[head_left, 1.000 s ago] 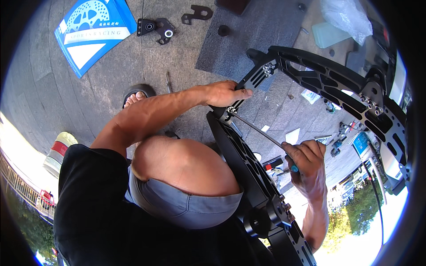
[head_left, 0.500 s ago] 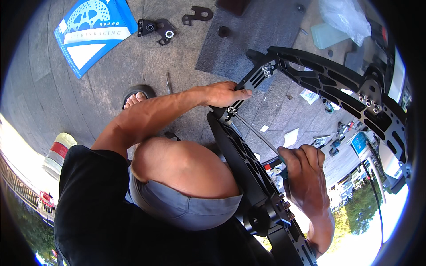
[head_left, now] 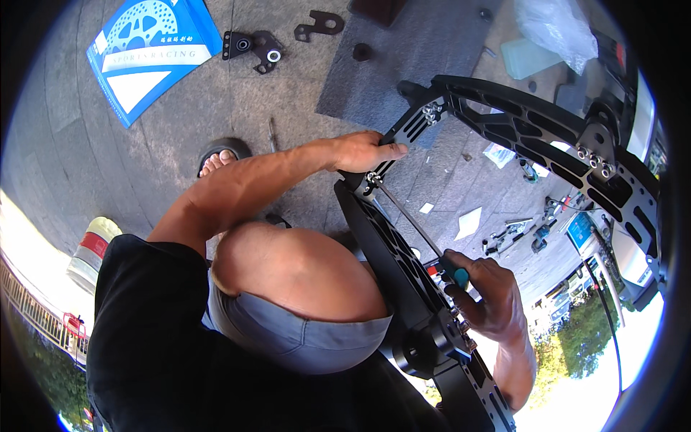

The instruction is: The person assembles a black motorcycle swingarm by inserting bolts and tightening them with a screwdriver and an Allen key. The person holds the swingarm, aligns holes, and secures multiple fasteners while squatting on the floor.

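Note:
My left hand (head_left: 366, 152) is closed around the slotted crossbar (head_left: 414, 128) of a black metal frame, its thumb lying along the plate. The frame has two long cut-out side rails; one rail (head_left: 358, 218) runs beside my bare knee, the other (head_left: 515, 101) arcs away at the right. In my right hand (head_left: 493, 299) is a screwdriver with a long thin shaft (head_left: 412, 216) and a teal handle end (head_left: 461, 276), fingers curled about the handle. Its tip meets silver bolts (head_left: 372, 181) at the crossbar's near corner, just below my left hand. The bit itself cannot be made out.
On the paved ground lie a blue-and-white package (head_left: 155, 61), black brackets (head_left: 253, 50), a hooked plate (head_left: 319, 27) and a dark mat (head_left: 396, 65). Clear plastic wrap (head_left: 554, 29) sits at the far right. Loose tools and parts (head_left: 536, 232) lie beyond the right hand.
My right hand has turned about the handle and shifted slightly down and left, exposing the teal handle end. The left hand has stayed on the crossbar.

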`<state>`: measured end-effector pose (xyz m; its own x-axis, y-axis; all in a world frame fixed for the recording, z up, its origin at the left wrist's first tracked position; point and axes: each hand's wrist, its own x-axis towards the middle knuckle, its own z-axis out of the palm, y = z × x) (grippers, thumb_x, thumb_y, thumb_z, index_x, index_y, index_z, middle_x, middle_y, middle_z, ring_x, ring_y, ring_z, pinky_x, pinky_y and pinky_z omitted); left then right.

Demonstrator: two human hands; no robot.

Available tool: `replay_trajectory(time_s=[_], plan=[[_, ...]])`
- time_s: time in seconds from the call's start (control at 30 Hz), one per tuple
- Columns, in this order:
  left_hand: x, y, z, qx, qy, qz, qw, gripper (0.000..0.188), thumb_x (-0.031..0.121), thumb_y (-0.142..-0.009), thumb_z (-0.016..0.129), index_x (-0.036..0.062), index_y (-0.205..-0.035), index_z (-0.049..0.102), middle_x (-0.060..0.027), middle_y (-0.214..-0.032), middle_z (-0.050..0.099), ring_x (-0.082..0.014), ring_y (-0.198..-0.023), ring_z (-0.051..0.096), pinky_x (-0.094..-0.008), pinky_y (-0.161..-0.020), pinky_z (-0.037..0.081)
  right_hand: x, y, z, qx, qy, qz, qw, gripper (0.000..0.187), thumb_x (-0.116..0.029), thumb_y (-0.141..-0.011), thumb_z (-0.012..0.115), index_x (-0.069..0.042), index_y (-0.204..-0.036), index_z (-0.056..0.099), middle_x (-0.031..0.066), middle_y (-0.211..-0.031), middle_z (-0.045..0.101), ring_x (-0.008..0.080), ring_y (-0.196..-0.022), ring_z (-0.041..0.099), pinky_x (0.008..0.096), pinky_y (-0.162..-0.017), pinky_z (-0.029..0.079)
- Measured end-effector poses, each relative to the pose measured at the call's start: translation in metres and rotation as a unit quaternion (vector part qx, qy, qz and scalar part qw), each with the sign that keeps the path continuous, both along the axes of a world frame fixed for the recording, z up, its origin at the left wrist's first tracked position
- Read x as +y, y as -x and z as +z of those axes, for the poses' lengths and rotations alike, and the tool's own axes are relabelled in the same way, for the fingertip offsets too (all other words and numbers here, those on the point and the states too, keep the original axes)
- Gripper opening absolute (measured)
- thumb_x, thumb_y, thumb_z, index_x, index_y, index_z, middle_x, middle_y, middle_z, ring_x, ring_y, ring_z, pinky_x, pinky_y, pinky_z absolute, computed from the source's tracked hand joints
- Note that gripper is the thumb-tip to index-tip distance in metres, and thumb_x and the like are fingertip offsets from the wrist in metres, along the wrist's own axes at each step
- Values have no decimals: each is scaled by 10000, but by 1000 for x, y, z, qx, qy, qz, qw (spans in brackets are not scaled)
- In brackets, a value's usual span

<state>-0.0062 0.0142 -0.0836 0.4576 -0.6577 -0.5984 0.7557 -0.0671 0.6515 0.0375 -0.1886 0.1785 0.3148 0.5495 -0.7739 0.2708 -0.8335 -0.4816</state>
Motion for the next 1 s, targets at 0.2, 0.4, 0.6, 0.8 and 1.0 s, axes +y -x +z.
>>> replay_trajectory(time_s=[0.2, 0.4, 0.6, 0.8, 1.0], plan=[[-4, 4, -2, -8, -44, 5, 999, 878, 697, -907, 397, -67, -1335, 470, -267, -1267, 546, -360, -1229, 499, -418, -1034, 395, -6, 12, 5, -121, 8, -102, 987, 370, 31, -721, 635, -27, -1086, 647, 93, -846, 697, 278, -757, 652, 368, -727, 492], [-3, 3, -4, -1, -21, -4, 1000, 887, 698, -903, 402, -63, -1356, 451, -284, -1312, 515, -376, -1274, 464, -415, -1066, 370, -21, 12, -13, -131, -34, -67, 989, 374, 50, -727, 622, -7, -1096, 642, 108, -890, 702, 293, -815, 657, 389, -767, 485], [-5, 3, -5, -4, -27, 2, 1000, 879, 685, -910, 402, -67, -1363, 441, -288, -1315, 513, -380, -1278, 462, -411, -1063, 373, -24, 12, -15, -128, -45, -62, 989, 385, 41, -716, 607, 1, -1098, 637, 117, -863, 681, 297, -787, 624, 391, -751, 465], [-4, 3, -4, -9, -23, -4, 1000, 885, 691, -909, 395, -69, -1360, 443, -292, -1306, 517, -384, -1267, 473, -417, -1058, 380, -16, 15, -12, -186, -51, 88, 977, 303, -75, -753, 624, -58, -1053, 660, 43, -881, 663, 233, -864, 598, 380, -775, 408], [-3, 3, -3, -9, -22, -6, 1000, 892, 700, -906, 389, -69, -1352, 452, -286, -1292, 527, -385, -1246, 488, -424, -1047, 389, 0, 15, -1, -245, -14, 219, 944, 323, -59, -732, 668, -73, -1055, 686, 45, -1005, 662, 229, -965, 569, 394, -814, 386]])
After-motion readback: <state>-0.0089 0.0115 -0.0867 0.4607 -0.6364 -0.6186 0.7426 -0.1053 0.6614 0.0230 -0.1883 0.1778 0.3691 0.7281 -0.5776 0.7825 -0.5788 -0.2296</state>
